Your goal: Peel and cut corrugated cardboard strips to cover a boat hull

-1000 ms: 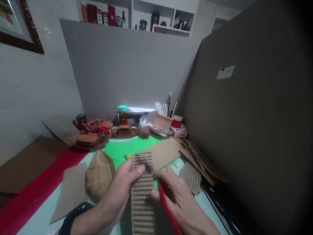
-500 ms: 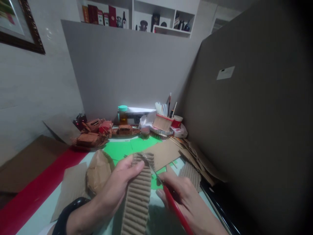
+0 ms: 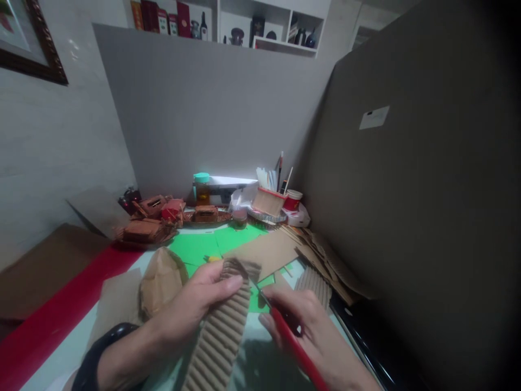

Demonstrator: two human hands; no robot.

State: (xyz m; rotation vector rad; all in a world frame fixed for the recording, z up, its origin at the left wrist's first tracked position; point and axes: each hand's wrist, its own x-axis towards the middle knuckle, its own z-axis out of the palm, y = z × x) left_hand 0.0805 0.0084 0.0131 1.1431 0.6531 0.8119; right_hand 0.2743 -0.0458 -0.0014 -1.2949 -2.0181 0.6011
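My left hand [image 3: 211, 290] pinches a long strip of corrugated cardboard [image 3: 222, 339] near its top end, thumb on the ridged face. The strip hangs down toward the bottom of the view. Red-handled scissors [image 3: 291, 336] are held in my right hand [image 3: 305, 320], with the blades at the strip's upper right edge. A flap at the top of the strip sticks out to the right past the blades. Beneath the hands lie green sheets [image 3: 199, 247] and a flat brown cardboard piece [image 3: 268, 250].
A folded brown paper shape [image 3: 163, 282] lies left of my left hand. Brown model boats [image 3: 144, 231], a teal-lidded jar [image 3: 202, 190] and a box of brushes [image 3: 268, 202] stand at the back. Cardboard scraps [image 3: 329, 266] are piled at the right, beside a black object [image 3: 366, 336].
The strip has tilted, its lower end swinging left, and its top flap now reaches farther right. A yellow item shows behind my left hand. The view has shifted slightly.
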